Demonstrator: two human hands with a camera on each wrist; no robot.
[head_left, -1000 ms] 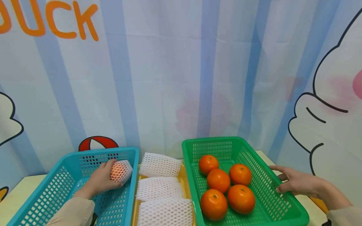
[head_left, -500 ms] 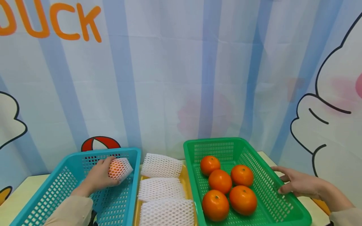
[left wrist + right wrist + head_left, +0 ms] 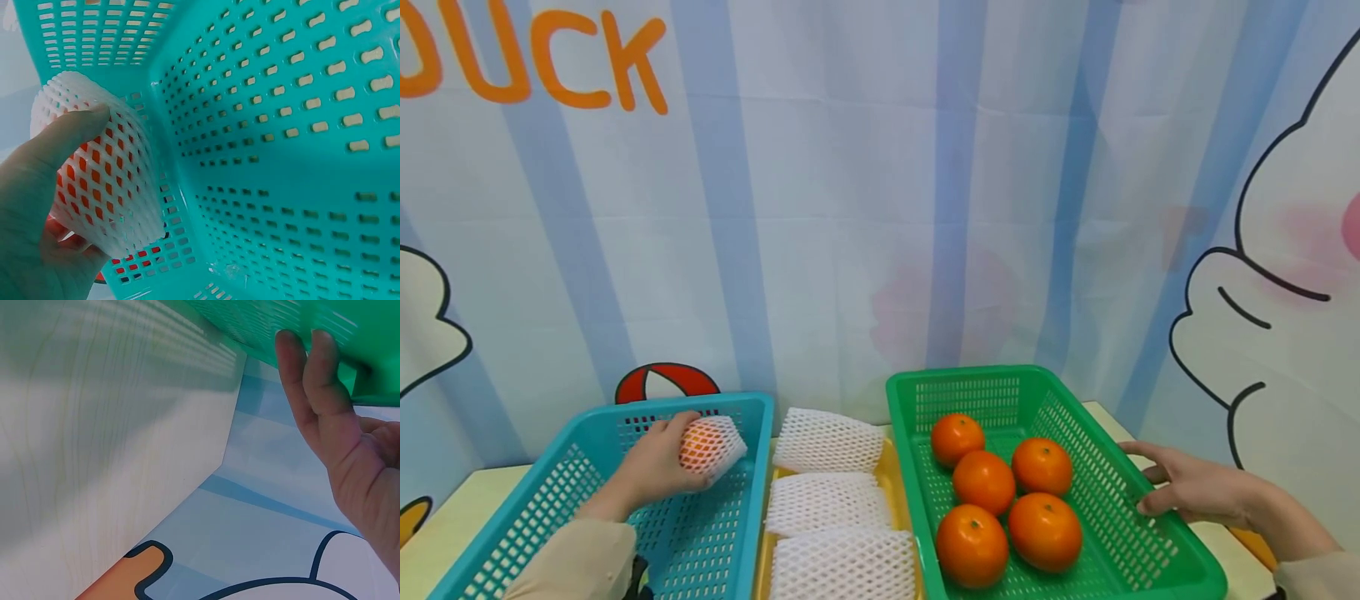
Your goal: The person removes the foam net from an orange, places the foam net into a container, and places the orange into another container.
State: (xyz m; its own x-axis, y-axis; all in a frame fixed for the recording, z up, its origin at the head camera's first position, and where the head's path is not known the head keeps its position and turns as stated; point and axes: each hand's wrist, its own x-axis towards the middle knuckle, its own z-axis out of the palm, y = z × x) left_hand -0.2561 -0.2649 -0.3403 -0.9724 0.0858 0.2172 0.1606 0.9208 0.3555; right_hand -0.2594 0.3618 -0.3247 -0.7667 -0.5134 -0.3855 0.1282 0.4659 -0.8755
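My left hand (image 3: 655, 467) holds an orange in a white foam net sleeve (image 3: 711, 447) inside the blue basket (image 3: 765, 442), near its far right corner. In the left wrist view the thumb (image 3: 87, 122) lies across the sleeve (image 3: 103, 187), and orange peel shows through the mesh. My right hand (image 3: 1202, 492) grips the right rim of the green basket (image 3: 1093, 467), thumb on the inside and fingers outside. From the right wrist view, two of its fingers (image 3: 325, 381) lie against the basket's outer wall. Several bare oranges (image 3: 983, 482) sit in the green basket.
Between the baskets stands a yellow tray (image 3: 891, 475) with three white foam net sleeves (image 3: 829, 502) laid flat in a column. All of it is on a pale wooden table (image 3: 497, 482). A printed striped curtain (image 3: 850, 208) hangs right behind the baskets.
My left hand has shifted a little to the left with the netted orange, away from the blue basket's right wall. The right hand stays at the green rim. The head view has shifted slightly.
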